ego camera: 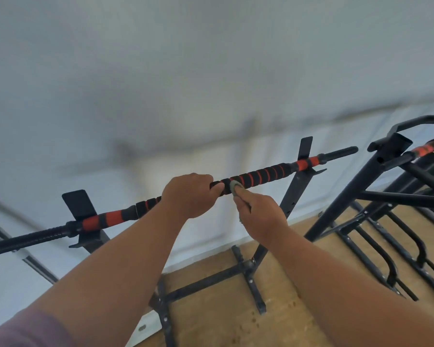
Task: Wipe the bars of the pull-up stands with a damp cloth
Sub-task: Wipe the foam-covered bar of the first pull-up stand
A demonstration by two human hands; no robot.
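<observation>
The bar you are working on runs across the middle of the view, padded in black and red foam, resting in the brackets of the near stand. Your right hand pinches a small grey cloth against the bar's centre, fingers curled round it. Your left hand grips the bar just beside the cloth, steadying it. Nothing shows which stretches are already clean, so I judge you are mid-bar, with both outer ends perhaps still to do. A second stand waits to your right, its bar untouched by either hand.
</observation>
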